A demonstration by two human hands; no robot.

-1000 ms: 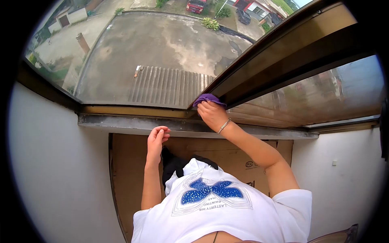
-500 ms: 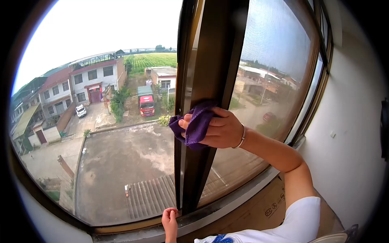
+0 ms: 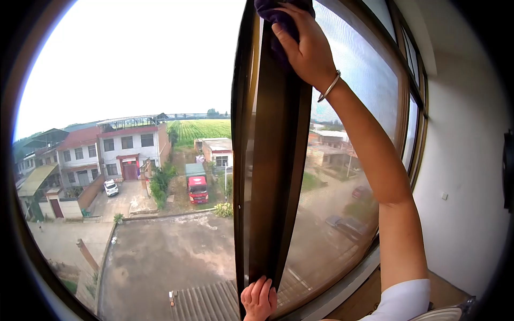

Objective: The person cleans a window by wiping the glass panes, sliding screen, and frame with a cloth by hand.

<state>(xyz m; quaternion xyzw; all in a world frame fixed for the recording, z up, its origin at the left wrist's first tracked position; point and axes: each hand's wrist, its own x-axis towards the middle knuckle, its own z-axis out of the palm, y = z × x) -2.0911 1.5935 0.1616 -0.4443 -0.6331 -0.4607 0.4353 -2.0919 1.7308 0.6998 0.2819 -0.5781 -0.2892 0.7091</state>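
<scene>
A dark brown window frame (image 3: 270, 176) runs upright through the middle of the view. High on it, my right hand (image 3: 308, 51) is closed on a bunched purple cloth (image 3: 284, 27) pressed against the frame; the cloth's upper edge leaves the view. A silver bracelet (image 3: 330, 87) circles that wrist. Low down, my left hand (image 3: 258, 299) holds the bottom part of the same frame with bent fingers close together, thumb to the right.
To the right of the frame is a window pane with a fine mesh screen (image 3: 353, 150), then a white wall (image 3: 466, 176). On the left the opening looks down on a concrete yard (image 3: 171, 251), houses and a red truck (image 3: 197, 190). A corrugated roof (image 3: 206, 302) lies below.
My right hand has moved up the frame with the purple cloth, the arm now stretched high. My left hand has shifted right from the sill onto the frame. The view has tilted upward.
</scene>
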